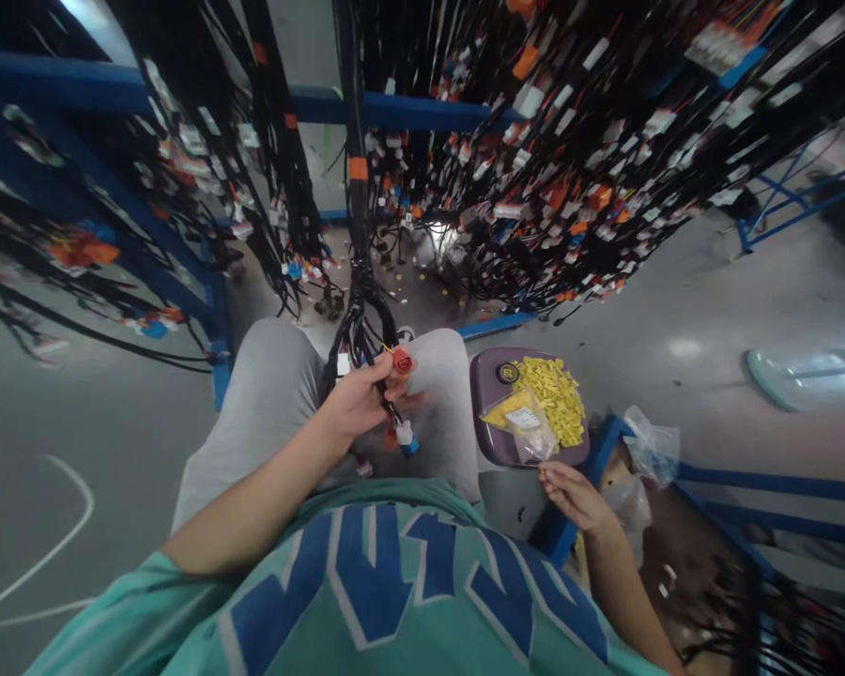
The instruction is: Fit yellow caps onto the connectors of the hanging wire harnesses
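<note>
My left hand (362, 399) is closed on a red connector (402, 360) at the end of a black wiring harness (358, 235), above my lap. Beneath that hand dangle a white-and-blue connector (407, 438) and an orange one. My right hand (570, 493) is at the near edge of a dark purple stool (489, 376), thumb and fingers pinched together; whatever they hold is too small to make out. Heaped on the stool are small yellow parts (553, 394), beside a clear plastic bag (525, 418) with a white label and more yellow pieces inside.
Many black harnesses with white, orange and blue connectors hang from a blue metal frame (422, 111) ahead. To the right of the stool stands another blue frame (775, 483), with clear plastic bags (652, 446) by it. Small scraps lie on the grey floor (634, 347).
</note>
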{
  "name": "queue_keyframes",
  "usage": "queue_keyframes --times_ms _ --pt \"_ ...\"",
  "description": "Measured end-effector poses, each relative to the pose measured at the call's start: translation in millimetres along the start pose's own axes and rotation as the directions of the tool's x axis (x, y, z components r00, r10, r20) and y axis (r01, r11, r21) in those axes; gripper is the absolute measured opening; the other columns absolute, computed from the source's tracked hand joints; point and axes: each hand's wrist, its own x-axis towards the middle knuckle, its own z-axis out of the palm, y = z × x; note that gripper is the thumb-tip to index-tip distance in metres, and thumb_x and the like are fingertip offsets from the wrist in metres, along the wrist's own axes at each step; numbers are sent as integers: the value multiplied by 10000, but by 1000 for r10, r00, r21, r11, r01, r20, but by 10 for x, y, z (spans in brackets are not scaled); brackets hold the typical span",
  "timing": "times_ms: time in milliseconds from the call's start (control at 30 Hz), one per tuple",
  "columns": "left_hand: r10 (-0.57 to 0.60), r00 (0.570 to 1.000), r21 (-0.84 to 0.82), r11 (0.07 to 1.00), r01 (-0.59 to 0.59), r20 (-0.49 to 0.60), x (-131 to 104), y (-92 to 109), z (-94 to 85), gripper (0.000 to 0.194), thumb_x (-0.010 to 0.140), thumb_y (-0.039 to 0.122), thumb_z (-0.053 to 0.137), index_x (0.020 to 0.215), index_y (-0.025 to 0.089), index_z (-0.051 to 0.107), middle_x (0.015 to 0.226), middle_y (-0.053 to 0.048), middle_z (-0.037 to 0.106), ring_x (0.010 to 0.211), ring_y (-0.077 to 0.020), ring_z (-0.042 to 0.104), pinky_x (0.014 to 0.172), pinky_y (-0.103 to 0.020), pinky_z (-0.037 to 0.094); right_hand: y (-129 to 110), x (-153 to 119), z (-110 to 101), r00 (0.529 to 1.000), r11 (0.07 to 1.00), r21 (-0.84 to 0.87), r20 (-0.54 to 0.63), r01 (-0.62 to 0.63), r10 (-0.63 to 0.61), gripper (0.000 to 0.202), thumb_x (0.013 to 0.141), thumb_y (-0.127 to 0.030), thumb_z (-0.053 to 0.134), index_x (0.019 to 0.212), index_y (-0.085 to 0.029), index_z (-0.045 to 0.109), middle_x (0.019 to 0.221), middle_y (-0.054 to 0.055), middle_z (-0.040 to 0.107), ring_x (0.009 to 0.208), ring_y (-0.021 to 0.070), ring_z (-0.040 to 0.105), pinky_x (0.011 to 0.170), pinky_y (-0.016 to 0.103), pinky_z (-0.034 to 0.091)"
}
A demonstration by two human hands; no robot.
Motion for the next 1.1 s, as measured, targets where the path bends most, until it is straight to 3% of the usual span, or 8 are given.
queue_keyframes --times_ms 133,333,467,633,733,800,967,1100 --pt "-13 1000 -7 1000 13 11 -11 -11 20 39 750 160 565 785 145 574 596 46 535 400 -36 384 751 -428 496 -422 -127 552 987 993 98 141 64 -77 287 484 -280 784 662 -160 593 553 -17 586 419 53 521 396 137 446" --pt "-1 1000 23 1000 2 -14 -76 -25 63 51 783 154 516 794 139 563 592 46 512 396 -41 393 742 -424 495 -1016 -343 1707 865 950 227 408 215 -293 234 588 -317 736 692 -189 571 517 -49 574 363 47 485 338 136 386" --pt "1 999 30 1000 1 -53 -130 -34 76 71 793 150 499 808 137 568 544 50 486 391 -50 406 709 -393 501 -1167 -421 2155 801 941 202 495 271 -336 279 578 -346 740 719 -181 564 603 -22 627 459 81 561 431 183 464" --pt "-8 998 20 1000 9 -57 -165 -40 89 84 787 153 506 785 129 586 494 47 462 381 -56 401 639 -311 498 -1170 -436 2340 746 876 141 473 461 -469 212 668 -351 669 752 -186 567 669 -5 648 543 109 599 501 228 485" --pt "-21 1000 20 1000 21 -11 -168 -44 90 70 772 168 536 784 131 594 499 52 459 378 -48 381 658 -317 499 -1154 -444 2363 689 760 28 402 649 -603 111 755 -301 586 780 -193 574 677 -15 629 590 102 589 558 237 473" --pt "-25 1000 17 1000 24 13 -167 -50 86 67 768 175 548 790 132 594 516 54 472 371 -39 368 674 -319 500 -1157 -450 2376 614 632 -87 367 770 -698 76 786 -266 544 789 -196 574 701 -17 606 636 98 569 605 241 455" --pt "0 1000 0 1000 0 -6 -174 -77 87 87 787 189 534 733 139 579 504 60 477 362 -37 377 663 -298 495 -1187 -455 2460 339 250 -269 367 930 -866 70 806 -213 501 771 -195 559 769 -5 530 759 112 513 691 254 411" --pt "-5 999 3 1000 5 -38 -188 -83 110 82 792 199 535 777 140 589 488 69 471 356 -40 378 650 -299 490 -1167 -427 2547 293 175 -320 373 931 -880 78 820 -216 482 782 -193 545 773 1 508 752 117 498 667 253 400"
